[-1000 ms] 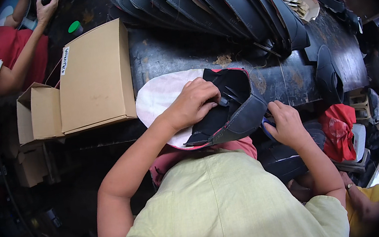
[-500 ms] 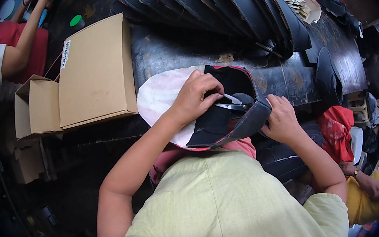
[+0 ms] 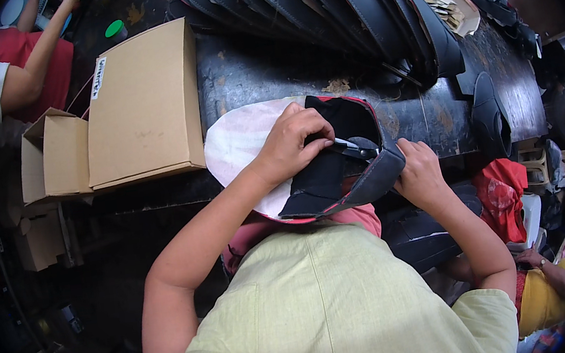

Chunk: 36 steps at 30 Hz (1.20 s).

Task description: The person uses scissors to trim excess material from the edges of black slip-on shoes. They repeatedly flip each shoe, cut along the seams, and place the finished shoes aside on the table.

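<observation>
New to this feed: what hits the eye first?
The row of dark stitched panels leaning across the far side of the table. Next, the big tan box at the table's left. Then, front and centre, the black-and-white lined piece between left hand and right hand, scissors blades showing inside.

1. There is 1 view, from the left camera of 2 wide fisheye cameras worn side by side on a person's head.
2. It faces down and forward, upright and unmirrored, over the wearer's chest; the pale green shirt (image 3: 325, 291) fills the lower middle, closest to the lens.
3. The left hand (image 3: 294, 140) and right hand (image 3: 422, 172) appear near the centre, farther off than the shirt.
4. Beyond them, the dark tabletop (image 3: 259, 70) stretches toward the top edge.
5. Straight edges bend near the rim, and darkness rounds the corners.
</observation>
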{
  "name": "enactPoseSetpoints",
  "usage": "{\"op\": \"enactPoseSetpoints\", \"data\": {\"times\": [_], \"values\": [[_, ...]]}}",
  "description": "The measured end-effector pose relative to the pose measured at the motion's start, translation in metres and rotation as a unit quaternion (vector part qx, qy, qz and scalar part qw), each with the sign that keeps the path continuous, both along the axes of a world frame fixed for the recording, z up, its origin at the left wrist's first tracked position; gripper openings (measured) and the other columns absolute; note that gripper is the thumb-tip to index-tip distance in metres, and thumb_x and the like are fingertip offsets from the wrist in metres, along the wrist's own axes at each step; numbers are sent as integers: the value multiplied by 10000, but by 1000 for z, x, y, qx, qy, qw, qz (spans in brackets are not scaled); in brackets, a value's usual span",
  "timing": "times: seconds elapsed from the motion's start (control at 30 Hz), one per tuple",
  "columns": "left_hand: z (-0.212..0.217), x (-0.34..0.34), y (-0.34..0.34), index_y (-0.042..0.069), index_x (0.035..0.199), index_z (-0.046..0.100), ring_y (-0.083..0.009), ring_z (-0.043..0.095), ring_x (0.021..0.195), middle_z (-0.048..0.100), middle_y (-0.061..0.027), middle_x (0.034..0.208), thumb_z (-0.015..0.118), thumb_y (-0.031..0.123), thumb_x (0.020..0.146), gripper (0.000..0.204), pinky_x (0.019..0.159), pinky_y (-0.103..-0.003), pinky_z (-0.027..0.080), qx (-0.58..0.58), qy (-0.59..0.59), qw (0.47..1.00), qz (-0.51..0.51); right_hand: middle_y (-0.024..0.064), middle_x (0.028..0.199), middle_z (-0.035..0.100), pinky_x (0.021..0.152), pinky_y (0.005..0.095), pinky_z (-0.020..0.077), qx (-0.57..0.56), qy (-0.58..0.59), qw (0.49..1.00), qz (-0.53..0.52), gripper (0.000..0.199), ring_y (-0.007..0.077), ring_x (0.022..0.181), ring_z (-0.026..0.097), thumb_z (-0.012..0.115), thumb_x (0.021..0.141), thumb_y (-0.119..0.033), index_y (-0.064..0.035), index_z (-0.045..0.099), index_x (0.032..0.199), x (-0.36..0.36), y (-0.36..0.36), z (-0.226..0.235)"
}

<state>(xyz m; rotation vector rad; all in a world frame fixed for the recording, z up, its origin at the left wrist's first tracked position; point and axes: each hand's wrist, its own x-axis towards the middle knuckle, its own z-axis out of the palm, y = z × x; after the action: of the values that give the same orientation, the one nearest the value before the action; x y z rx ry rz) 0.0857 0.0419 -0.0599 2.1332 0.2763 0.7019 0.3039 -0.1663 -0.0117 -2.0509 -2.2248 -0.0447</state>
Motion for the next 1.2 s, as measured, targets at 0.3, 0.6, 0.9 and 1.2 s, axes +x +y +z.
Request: {"op": "enactPoseSetpoints", "data": {"times": [0.3, 0.6, 0.9, 1.2], "values": [[39, -11, -6, 55, 920, 743, -163, 637, 938, 695, -39, 919, 760, 80, 900, 36, 902, -306, 475, -216, -1, 970, -108, 103, 882, 649, 738, 413, 499, -43, -2, 999, -19, 421, 317, 801, 669, 814, 692, -161, -31, 661, 1062, 3, -1, -1], [50, 5, 17, 48, 1018, 735, -320, 699, 903, 672, -133, 991, 724, 41, 889, 130, 805, -403, 558, 72, 60, 992, 89, 100, 867, 649, 794, 429, 456, -55, 16, 998, -37, 409, 320, 838, 661, 828, 691, -175, -51, 656, 1041, -1, 0, 7], [3, 15, 18, 47, 983, 726, -316, 681, 838, 653, -130, 934, 770, 65, 853, 138, 755, -402, 553, 116, -10, 981, 154, 90, 929, 678, 878, 410, 405, -88, 57, 974, -200, 342, 312, 843, 619, 852, 699, -174, -78, 711, 996, 72, -56, 58], [9, 19, 24, 9, 957, 717, -214, 653, 751, 653, -93, 891, 768, 103, 865, 142, 709, -324, 533, -66, 63, 987, 132, 193, 998, 709, 864, 442, 538, -60, 150, 967, -197, 379, 386, 938, 695, 833, 756, -104, 12, 685, 1085, 77, -4, 32]]}}
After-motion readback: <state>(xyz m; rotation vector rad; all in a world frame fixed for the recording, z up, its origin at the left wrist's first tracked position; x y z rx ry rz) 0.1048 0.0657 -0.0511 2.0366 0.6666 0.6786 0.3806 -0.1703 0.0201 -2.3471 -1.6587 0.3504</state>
